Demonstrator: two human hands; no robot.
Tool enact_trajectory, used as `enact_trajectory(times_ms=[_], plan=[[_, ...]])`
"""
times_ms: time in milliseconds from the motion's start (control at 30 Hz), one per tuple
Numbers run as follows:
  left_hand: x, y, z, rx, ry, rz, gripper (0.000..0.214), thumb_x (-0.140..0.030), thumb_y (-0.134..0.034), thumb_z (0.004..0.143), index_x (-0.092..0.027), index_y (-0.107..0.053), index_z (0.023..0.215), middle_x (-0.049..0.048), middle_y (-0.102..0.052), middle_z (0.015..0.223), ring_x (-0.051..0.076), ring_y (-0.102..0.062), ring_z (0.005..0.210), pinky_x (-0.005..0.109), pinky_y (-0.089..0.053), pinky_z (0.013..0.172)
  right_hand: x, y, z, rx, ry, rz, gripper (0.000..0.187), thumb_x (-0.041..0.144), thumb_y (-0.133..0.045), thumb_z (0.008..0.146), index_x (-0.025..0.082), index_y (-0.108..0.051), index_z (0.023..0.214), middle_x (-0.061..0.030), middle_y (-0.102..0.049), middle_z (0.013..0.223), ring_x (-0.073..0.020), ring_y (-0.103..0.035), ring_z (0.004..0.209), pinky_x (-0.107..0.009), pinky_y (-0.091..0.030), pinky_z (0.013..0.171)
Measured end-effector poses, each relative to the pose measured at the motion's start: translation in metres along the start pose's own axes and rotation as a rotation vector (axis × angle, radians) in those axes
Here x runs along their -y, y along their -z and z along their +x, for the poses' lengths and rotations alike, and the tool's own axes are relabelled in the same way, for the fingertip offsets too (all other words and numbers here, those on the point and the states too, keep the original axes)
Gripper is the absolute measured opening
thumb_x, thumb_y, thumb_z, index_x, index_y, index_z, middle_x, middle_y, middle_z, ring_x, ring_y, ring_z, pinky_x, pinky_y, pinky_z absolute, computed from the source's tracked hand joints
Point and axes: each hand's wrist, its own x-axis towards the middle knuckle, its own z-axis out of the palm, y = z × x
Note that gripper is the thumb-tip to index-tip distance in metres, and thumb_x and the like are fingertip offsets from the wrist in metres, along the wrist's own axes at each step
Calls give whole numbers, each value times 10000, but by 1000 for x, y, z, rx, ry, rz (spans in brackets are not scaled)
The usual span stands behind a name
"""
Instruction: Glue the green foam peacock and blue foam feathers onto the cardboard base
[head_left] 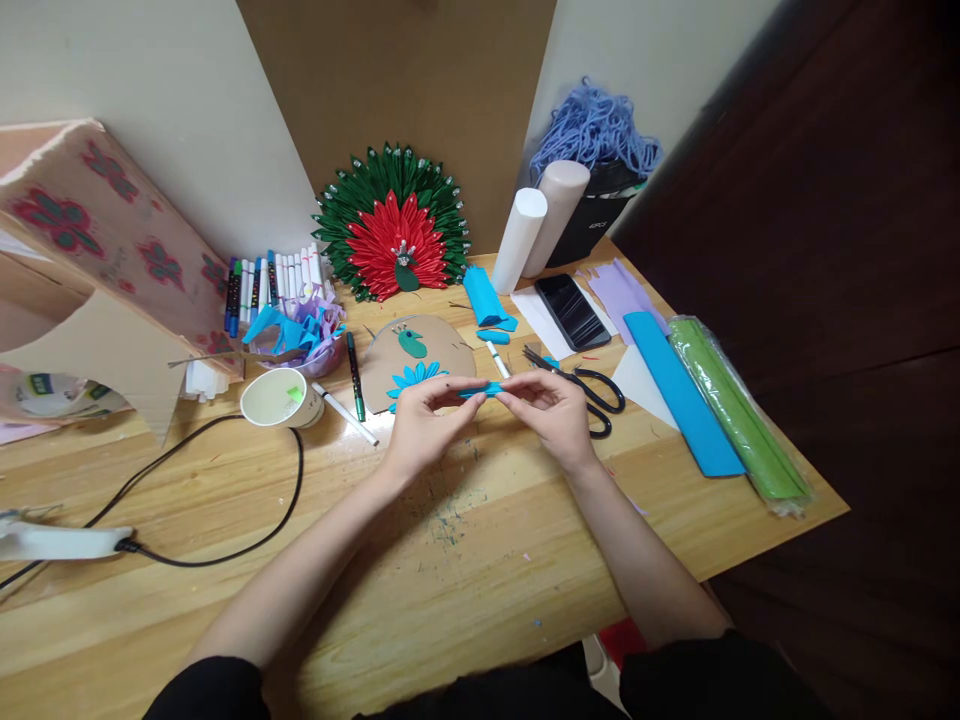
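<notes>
Between the fingertips of both hands is a small blue strip of crepe paper [491, 390]. My left hand [429, 425] pinches one end of it and my right hand [555, 415] pinches the other. Behind my left hand lies a round cardboard disc [450, 345], bearing a green bird-shaped cutout [412, 343] and a fan of blue paper petals [416, 376]; my hand hides part of the fan. Black-handled scissors [600, 400] lie just beyond my right hand, near a white marker [496, 360].
A green and red paper peacock [397, 225] leans at the back. On the right are a phone [572, 312], a blue crepe roll [679, 395] and a wrapped green roll [739, 410]. To the left stand a paper cup [274, 400], a glue gun [67, 542] with its black cord, and several markers [277, 275].
</notes>
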Motion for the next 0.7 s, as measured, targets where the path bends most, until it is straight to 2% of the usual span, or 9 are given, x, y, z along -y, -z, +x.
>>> enact_trajectory(times_ms=[200,700], plan=[[2,1,0,-10,-80,66,168,-258,-658,745,-192,-714,890,56,-699,845,148,-637,779,283,-555,694,1,0,0,9,-24,-22,123,255,-729,675,202,-689,779,-25,-702,781,-169,-658,745,-326,-549,745],[2,1,-3,-39,-297,278,119,-208,-600,792,-200,-687,874,45,-688,829,150,-614,772,295,-492,709,5,-2,-3,-8,178,-318,23,212,-636,776,217,-658,776,-22,-656,785,-163,-610,753,-313,-503,723]])
